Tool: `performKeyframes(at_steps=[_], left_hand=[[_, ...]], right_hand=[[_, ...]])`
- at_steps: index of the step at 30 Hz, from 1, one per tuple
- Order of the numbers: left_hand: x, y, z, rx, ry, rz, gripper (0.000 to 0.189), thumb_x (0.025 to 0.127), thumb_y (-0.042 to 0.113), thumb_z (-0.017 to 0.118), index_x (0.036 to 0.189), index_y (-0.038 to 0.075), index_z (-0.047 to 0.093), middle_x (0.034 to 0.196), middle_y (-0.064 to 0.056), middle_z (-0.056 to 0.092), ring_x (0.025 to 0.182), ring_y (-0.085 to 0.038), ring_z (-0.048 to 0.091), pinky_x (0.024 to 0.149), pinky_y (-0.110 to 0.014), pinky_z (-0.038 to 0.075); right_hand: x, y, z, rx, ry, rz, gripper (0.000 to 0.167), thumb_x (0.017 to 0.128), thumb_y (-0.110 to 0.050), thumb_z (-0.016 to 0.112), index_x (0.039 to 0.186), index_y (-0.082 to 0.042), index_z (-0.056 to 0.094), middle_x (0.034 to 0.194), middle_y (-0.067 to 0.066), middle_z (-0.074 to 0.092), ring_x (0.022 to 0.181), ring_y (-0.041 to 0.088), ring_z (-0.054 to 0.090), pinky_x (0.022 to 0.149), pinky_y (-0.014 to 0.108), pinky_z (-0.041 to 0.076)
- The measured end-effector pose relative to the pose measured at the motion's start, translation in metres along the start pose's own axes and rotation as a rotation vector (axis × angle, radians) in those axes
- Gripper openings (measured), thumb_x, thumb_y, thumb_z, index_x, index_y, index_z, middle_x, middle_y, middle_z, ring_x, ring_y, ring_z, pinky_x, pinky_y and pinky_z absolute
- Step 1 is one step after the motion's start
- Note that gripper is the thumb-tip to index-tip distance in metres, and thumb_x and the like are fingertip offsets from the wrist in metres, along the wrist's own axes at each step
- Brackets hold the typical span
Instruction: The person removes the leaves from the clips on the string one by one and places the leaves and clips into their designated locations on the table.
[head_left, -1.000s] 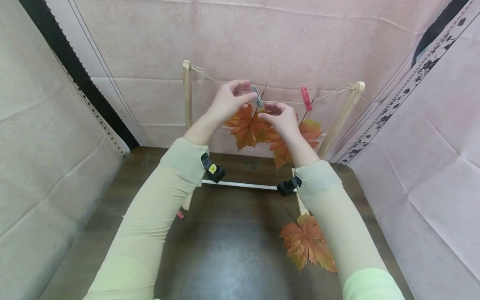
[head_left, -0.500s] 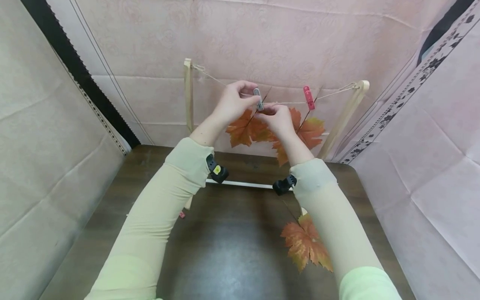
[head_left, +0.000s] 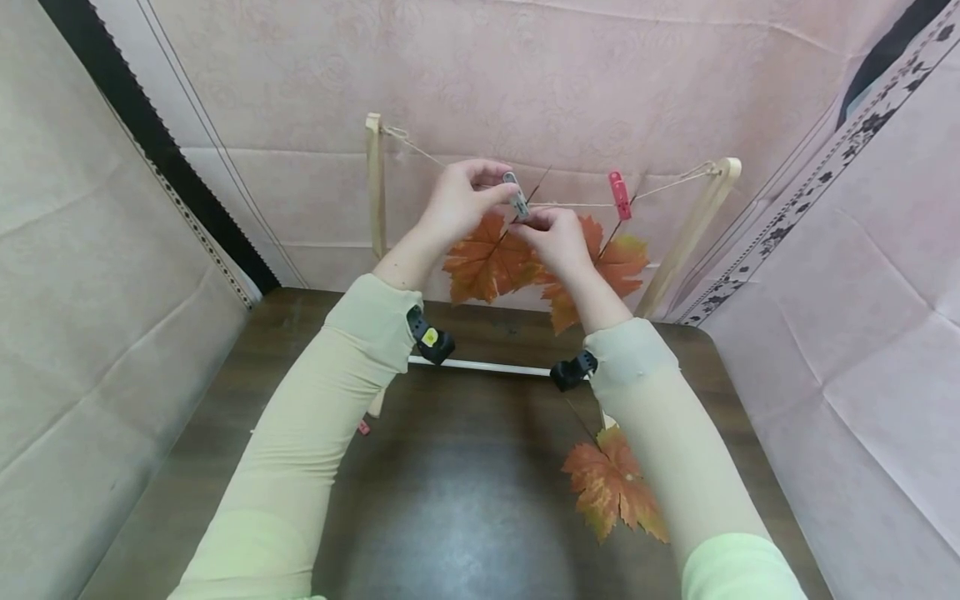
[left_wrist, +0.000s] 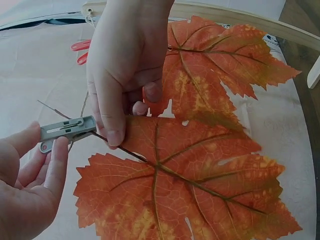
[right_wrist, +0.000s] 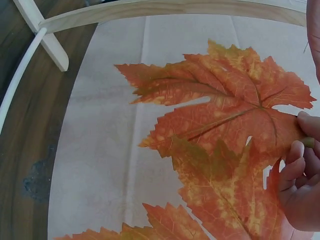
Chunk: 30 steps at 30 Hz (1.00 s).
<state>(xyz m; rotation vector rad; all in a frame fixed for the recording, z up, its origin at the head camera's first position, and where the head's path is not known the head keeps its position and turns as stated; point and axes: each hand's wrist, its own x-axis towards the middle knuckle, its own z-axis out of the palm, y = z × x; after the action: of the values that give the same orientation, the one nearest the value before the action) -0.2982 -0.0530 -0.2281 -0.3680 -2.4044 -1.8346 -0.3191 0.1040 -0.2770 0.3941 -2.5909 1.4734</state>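
My left hand point(head_left: 461, 204) pinches a grey clothespin point(head_left: 517, 196) between thumb and fingers at the string. In the left wrist view, the clothespin point(left_wrist: 67, 131) lies across the thin dark stem point(left_wrist: 127, 151) of an orange maple leaf point(left_wrist: 165, 180). My right hand point(head_left: 558, 237) pinches that stem just below the clothespin, between thumb and fingertips. The leaf point(head_left: 487, 262) hangs under both hands. A second maple leaf point(head_left: 618, 267) hangs to the right, its stem held on the string by a red clothespin point(head_left: 620, 196); my right hand partly covers it.
The string point(head_left: 581, 205) runs between two wooden posts point(head_left: 377, 187), joined low down by a white rod point(head_left: 487, 367). A third maple leaf point(head_left: 615, 483) lies on the dark table point(head_left: 450, 500) beside the right forearm. A small red clothespin point(head_left: 363, 427) shows by the left sleeve.
My right fingertips, apart from the stem at first, have come in to pinch it below the grey clothespin. The leaf has swung slightly left, while the left hand keeps its hold on the clothespin.
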Motion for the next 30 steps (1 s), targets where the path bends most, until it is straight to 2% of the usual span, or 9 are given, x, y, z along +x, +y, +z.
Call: performKeyframes(at_steps=[4, 9, 14, 20, 25, 30], left_hand=[[0.0, -0.001, 0.001, -0.033, 0.011, 0.014, 0.032, 0.089, 0.017, 0.063, 0.118, 0.004, 0.062, 0.112, -0.012, 0.066, 0.097, -0.015, 0.064, 0.081, -0.024, 0.055], [-0.002, -0.002, 0.001, -0.066, 0.036, 0.048, 0.03, 0.089, 0.015, 0.063, 0.115, 0.001, 0.063, 0.109, -0.013, 0.065, 0.091, -0.018, 0.066, 0.076, -0.024, 0.057], [-0.001, -0.004, 0.002, -0.084, 0.066, 0.069, 0.027, 0.088, 0.014, 0.064, 0.112, 0.0, 0.064, 0.106, -0.014, 0.067, 0.082, -0.014, 0.066, 0.073, -0.023, 0.057], [-0.002, -0.004, 0.002, -0.13, 0.087, 0.099, 0.027, 0.088, 0.014, 0.063, 0.11, -0.001, 0.065, 0.102, -0.015, 0.067, 0.074, -0.01, 0.066, 0.07, -0.023, 0.058], [-0.005, -0.001, 0.0, -0.168, 0.105, 0.137, 0.026, 0.088, 0.013, 0.062, 0.109, -0.003, 0.065, 0.098, -0.015, 0.067, 0.079, -0.014, 0.067, 0.069, -0.024, 0.058], [-0.008, 0.004, -0.002, -0.188, 0.121, 0.147, 0.026, 0.088, 0.013, 0.063, 0.109, -0.003, 0.065, 0.097, -0.014, 0.068, 0.085, -0.02, 0.068, 0.069, -0.024, 0.058]], right_hand=[[-0.003, -0.001, -0.001, -0.013, 0.009, -0.013, 0.024, 0.089, -0.018, 0.065, 0.103, 0.0, 0.07, 0.109, 0.015, 0.067, 0.091, 0.016, 0.061, 0.087, 0.032, 0.053], [-0.005, -0.002, -0.002, -0.047, 0.015, -0.047, 0.022, 0.087, -0.018, 0.067, 0.095, 0.002, 0.071, 0.1, 0.016, 0.069, 0.081, 0.012, 0.06, 0.073, 0.022, 0.051], [-0.006, -0.002, -0.001, -0.073, -0.009, -0.067, 0.02, 0.086, -0.016, 0.068, 0.093, 0.002, 0.072, 0.093, 0.014, 0.071, 0.075, 0.008, 0.06, 0.065, 0.016, 0.048], [-0.008, -0.002, -0.002, -0.093, -0.041, -0.079, 0.019, 0.086, -0.016, 0.067, 0.093, 0.001, 0.071, 0.087, 0.012, 0.071, 0.069, 0.007, 0.058, 0.061, 0.016, 0.047], [-0.01, -0.003, -0.002, -0.107, -0.053, -0.088, 0.018, 0.086, -0.017, 0.067, 0.092, 0.0, 0.071, 0.083, 0.01, 0.07, 0.066, 0.008, 0.054, 0.058, 0.017, 0.045], [-0.013, -0.005, -0.002, -0.132, -0.067, -0.097, 0.017, 0.086, -0.015, 0.067, 0.091, 0.0, 0.071, 0.086, 0.012, 0.071, 0.068, 0.008, 0.057, 0.059, 0.017, 0.046]])
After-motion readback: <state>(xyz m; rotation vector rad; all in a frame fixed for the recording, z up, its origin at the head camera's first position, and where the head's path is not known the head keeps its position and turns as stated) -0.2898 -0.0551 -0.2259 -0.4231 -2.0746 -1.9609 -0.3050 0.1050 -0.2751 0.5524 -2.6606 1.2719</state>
